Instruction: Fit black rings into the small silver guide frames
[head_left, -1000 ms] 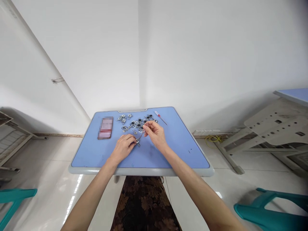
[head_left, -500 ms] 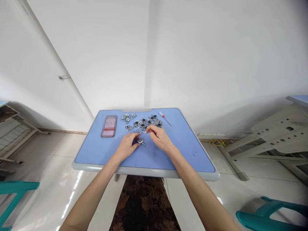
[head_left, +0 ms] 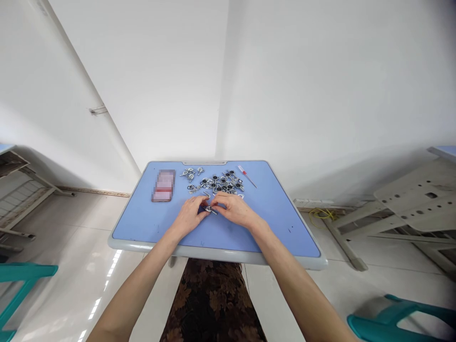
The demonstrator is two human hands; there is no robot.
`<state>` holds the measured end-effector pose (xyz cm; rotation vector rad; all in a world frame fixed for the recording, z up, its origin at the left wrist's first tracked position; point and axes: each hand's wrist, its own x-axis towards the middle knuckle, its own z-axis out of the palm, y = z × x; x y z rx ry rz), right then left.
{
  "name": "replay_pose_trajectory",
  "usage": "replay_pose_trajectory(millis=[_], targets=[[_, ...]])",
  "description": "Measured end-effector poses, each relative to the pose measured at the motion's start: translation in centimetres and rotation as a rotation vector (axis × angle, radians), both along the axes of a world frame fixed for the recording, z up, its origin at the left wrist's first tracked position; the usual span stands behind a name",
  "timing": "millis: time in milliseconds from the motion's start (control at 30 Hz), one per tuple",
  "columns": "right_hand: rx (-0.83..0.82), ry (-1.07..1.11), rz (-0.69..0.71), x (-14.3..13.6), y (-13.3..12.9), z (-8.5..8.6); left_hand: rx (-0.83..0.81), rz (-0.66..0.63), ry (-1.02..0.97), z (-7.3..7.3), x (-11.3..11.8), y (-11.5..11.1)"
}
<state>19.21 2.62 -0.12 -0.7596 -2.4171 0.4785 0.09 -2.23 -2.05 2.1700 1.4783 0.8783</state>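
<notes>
My left hand [head_left: 188, 216] pinches a small silvery metal part [head_left: 209, 208] just above the desk top; the part has a round middle and a thin arm sticking out. From the other side my right hand [head_left: 233, 209] reaches in, its thumb and fingertips pinched together at the part's middle. Whatever those fingertips hold is too small to make out. Right behind both hands lies a loose heap of similar metal parts [head_left: 223, 181], several with black round centres. A smaller group of metal parts [head_left: 190, 174] without visible black centres sits at the back left of the heap.
The blue desk [head_left: 142, 223] has a raised grey rim and stands against a white wall. A phone [head_left: 164, 186] with a blurred screen lies at the left. A thin screwdriver [head_left: 247, 176] with a red and clear handle rests at the back right. Green stools [head_left: 388, 318] flank the desk.
My right hand has come down and left from beside the heap to the metal part in my left hand. My left hand has stayed nearly in place. The view has shifted slightly.
</notes>
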Motion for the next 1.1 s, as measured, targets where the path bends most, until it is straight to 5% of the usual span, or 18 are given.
replay_pose_trajectory(millis=[467, 900, 1100], targets=[[-0.142, -0.026, 0.006, 0.1, 0.5, -0.2, 0.018, -0.009, 0.032, 0.4, 0.1, -0.1], [-0.091, -0.019, 0.032, 0.1, 0.2, -0.1, 0.033, 0.001, 0.034, 0.3, 0.1, -0.1], [-0.173, -0.013, -0.047, 0.3, -0.2, 0.8, 0.034, -0.007, 0.037, 0.5, 0.2, -0.2]])
